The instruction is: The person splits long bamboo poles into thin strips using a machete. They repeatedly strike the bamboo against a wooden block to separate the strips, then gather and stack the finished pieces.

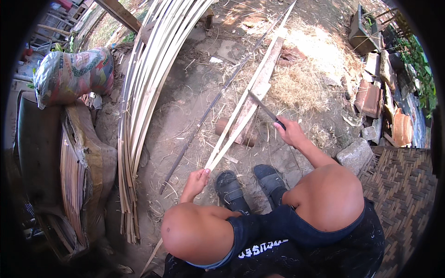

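My left hand (196,182) is closed round the near end of pale bamboo strips (239,109). From my fingers the strips fork narrowly and run away from me over a worn wooden board (243,130). The board leans across a short round log (224,126). In my right hand (291,133) is a knife (266,110), gripped by its dark handle. Its blade points up and to the left, its tip at the strip on the board; whether it cuts in I cannot tell.
A bundle of long bamboo strips (147,88) curves along the left. A dark thin pole (204,118) lies on the ground. Pale shavings (296,90) are heaped beyond the knife. A stuffed sack (76,74) stands far left, and a stone (355,155) sits right beside a woven mat (398,199).
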Action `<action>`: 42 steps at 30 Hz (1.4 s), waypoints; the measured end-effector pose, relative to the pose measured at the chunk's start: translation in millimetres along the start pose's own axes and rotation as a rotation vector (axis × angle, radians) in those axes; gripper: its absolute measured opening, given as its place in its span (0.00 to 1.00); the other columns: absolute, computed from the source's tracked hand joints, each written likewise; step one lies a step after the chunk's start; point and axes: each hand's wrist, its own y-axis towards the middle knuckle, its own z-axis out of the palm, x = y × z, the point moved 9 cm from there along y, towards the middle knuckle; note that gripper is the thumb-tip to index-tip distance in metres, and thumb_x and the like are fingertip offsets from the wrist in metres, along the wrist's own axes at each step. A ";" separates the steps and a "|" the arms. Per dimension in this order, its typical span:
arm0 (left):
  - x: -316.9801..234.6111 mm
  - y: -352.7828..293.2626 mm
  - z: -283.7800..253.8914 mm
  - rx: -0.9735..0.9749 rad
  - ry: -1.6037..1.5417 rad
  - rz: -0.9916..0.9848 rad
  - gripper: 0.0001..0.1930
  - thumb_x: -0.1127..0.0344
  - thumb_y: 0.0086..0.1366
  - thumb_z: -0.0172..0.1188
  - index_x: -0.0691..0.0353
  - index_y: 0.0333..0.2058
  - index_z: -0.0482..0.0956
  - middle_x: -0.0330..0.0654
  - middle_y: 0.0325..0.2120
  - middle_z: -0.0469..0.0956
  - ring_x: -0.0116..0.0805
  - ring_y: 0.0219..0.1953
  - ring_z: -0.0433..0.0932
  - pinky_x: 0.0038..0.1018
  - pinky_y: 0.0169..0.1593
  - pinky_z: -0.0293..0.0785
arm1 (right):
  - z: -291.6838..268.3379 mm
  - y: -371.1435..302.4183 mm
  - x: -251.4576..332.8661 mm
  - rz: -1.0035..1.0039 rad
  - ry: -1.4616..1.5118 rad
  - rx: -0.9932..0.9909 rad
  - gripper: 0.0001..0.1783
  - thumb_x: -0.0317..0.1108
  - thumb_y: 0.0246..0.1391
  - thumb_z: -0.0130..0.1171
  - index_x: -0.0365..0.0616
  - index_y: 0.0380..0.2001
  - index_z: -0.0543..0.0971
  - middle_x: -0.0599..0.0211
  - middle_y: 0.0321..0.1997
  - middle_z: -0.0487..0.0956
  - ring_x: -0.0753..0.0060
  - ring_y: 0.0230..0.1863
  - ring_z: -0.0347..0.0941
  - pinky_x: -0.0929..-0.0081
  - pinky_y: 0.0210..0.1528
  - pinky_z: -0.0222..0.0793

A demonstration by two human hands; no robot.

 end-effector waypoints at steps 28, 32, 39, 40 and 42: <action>-37.4 40.9 53.1 0.089 0.071 0.000 0.25 0.46 0.76 0.46 0.62 0.30 0.73 0.31 0.14 0.65 0.24 0.13 0.59 0.26 0.19 0.58 | 4.5 -18.5 30.1 0.005 -0.110 -0.013 0.22 0.49 0.66 0.54 0.45 0.53 0.77 0.43 0.34 0.81 0.38 0.34 0.80 0.49 0.36 0.76; -32.1 13.4 40.2 0.178 -0.146 -0.279 0.25 0.44 0.76 0.46 0.60 0.28 0.74 0.27 0.12 0.59 0.19 0.13 0.54 0.21 0.17 0.48 | -4.8 -1.5 -1.9 0.064 0.001 -0.076 0.21 0.49 0.66 0.54 0.47 0.53 0.77 0.42 0.31 0.80 0.37 0.34 0.79 0.47 0.38 0.76; -16.1 -13.4 15.5 0.154 -0.082 -0.322 0.26 0.45 0.76 0.46 0.61 0.26 0.74 0.29 0.12 0.61 0.19 0.12 0.54 0.22 0.16 0.49 | -25.3 19.2 -21.0 0.174 -0.084 -0.029 0.21 0.49 0.65 0.55 0.49 0.54 0.78 0.41 0.36 0.82 0.39 0.37 0.81 0.50 0.42 0.77; -28.0 -2.8 18.4 0.144 -0.064 -0.272 0.26 0.45 0.76 0.46 0.61 0.26 0.74 0.29 0.12 0.61 0.19 0.12 0.54 0.21 0.16 0.49 | -30.4 28.2 -20.1 0.147 -0.058 -0.034 0.21 0.50 0.65 0.55 0.50 0.54 0.78 0.41 0.37 0.82 0.39 0.37 0.81 0.50 0.42 0.77; -32.0 4.2 24.9 0.165 -0.108 -0.301 0.26 0.45 0.76 0.46 0.61 0.26 0.74 0.29 0.12 0.61 0.19 0.12 0.54 0.21 0.16 0.49 | -19.6 16.0 -15.5 0.140 -0.006 -0.032 0.22 0.50 0.65 0.55 0.50 0.54 0.78 0.42 0.38 0.83 0.39 0.38 0.81 0.51 0.42 0.78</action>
